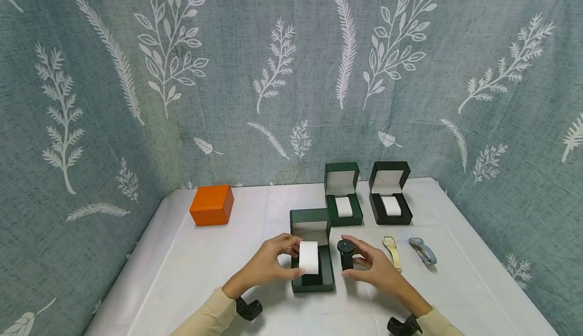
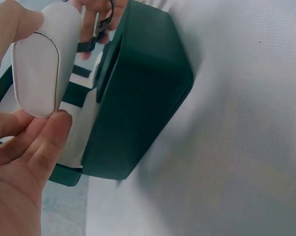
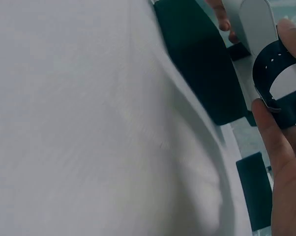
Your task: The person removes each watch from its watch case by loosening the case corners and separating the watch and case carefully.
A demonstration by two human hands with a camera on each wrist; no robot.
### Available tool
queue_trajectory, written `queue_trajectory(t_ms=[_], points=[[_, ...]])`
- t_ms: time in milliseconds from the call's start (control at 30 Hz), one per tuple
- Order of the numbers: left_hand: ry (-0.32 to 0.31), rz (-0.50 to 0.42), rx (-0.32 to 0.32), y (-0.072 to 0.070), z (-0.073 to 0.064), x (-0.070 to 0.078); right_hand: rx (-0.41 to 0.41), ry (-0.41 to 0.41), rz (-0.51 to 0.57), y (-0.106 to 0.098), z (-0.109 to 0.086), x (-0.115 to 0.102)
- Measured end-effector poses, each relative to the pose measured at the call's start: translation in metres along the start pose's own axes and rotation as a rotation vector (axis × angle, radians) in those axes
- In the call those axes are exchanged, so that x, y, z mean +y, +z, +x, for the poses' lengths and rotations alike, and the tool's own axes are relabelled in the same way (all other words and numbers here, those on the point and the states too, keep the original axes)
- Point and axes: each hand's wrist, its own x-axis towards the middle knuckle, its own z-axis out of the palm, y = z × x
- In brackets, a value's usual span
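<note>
Your left hand (image 1: pixel 273 259) pinches a smooth, oval-ended cushion (image 1: pixel 308 257); your right hand (image 1: pixel 374 265) grips a black watch (image 1: pixel 346 249), its strap (image 3: pixel 264 73) looped.

Black watch (image 1: pixel 346 254), dial (image 1: pixel 345 246) too small for me to read, strap (image 3: pixel 264 74) cut off in my right wrist view, left hand (image 2: pixel 19 169) cropped in my left one.

Soft shadows; dimmer, hazier wrist views.
</note>
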Motion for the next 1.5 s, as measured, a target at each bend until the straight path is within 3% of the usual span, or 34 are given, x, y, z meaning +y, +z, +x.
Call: queue_trajectory(t_ms=[233,600,800,1100,1500], points=[[0.002,0.012,0.003,0.001,-0.001,-0.004,0.020,0.028,-0.072,-0.005,-0.005,0.006],[-0.020,0.031,-0.005,0.002,-0.002,-0.003,0.113,0.166,-0.134,-0.009,-0.005,0.013],[-0.021,0.033,-0.011,0.001,-0.002,-0.004,0.142,0.231,-0.109,-0.010,-0.006,0.012],[-0.022,0.040,-0.011,0.002,-0.002,-0.004,0.199,0.257,-0.161,-0.009,-0.003,0.014],[-0.015,0.016,-0.011,0.003,-0.004,-0.004,0.287,0.378,-0.238,-0.006,0.002,0.004]])
